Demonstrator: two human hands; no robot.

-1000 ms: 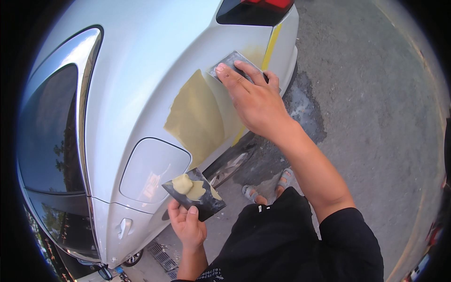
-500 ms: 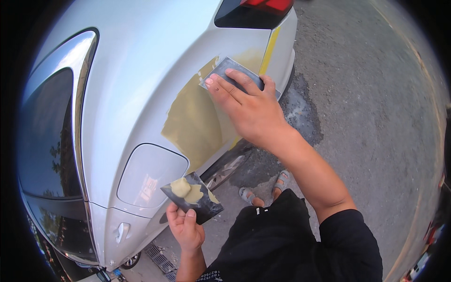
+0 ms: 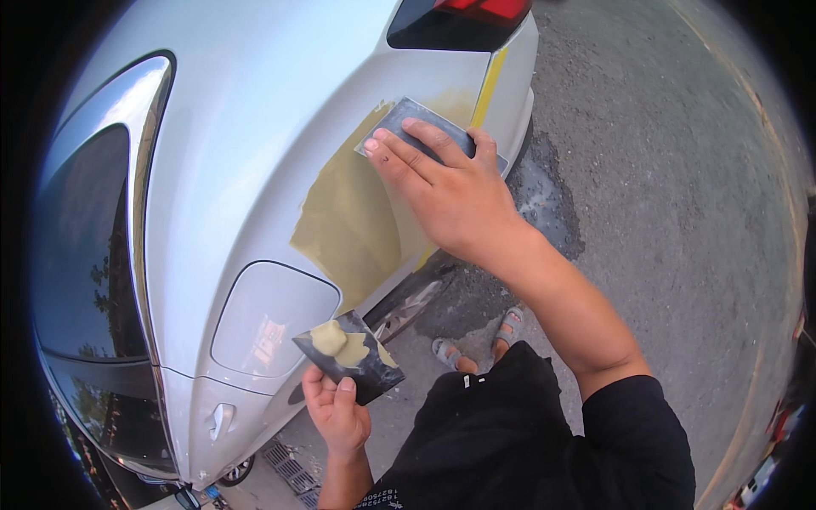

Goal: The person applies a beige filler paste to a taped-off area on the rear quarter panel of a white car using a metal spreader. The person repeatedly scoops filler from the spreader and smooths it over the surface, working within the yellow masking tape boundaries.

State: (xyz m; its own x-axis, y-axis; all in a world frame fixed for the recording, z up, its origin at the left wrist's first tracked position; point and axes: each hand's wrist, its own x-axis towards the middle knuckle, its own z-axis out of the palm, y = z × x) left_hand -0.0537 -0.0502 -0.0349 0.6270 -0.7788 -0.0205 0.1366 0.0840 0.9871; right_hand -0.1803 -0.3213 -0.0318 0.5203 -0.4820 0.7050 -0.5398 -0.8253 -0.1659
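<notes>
My right hand (image 3: pixel 459 191) presses a flat grey putty spreader (image 3: pixel 425 119) against the white car's rear side panel, fingers spread over its face. Beneath and beside the spreader lies a broad coat of olive-beige putty (image 3: pixel 353 225), its edges uneven. Lower down, my left hand (image 3: pixel 340 416) pinches the corner of a dark square putty board (image 3: pixel 374 384) between thumb and fingers. A thick lump of pale putty (image 3: pixel 327 337) sits on that board, with thinner smears around it. The board is held close to the fuel flap (image 3: pixel 274 319).
The white car (image 3: pixel 204 178) fills the left side, with its tail light (image 3: pixel 459 24) at the top. Yellow masking tape (image 3: pixel 489 93) runs down the panel seam. Grey pavement (image 3: pixel 680 212) with a wet patch (image 3: pixel 544 200) lies to the right. A floor drain (image 3: pixel 293 467) shows below.
My right hand and the spreader have shifted slightly up and left across the putty. White gaps along the putty's upper edge now look smaller. My left hand has hardly moved.
</notes>
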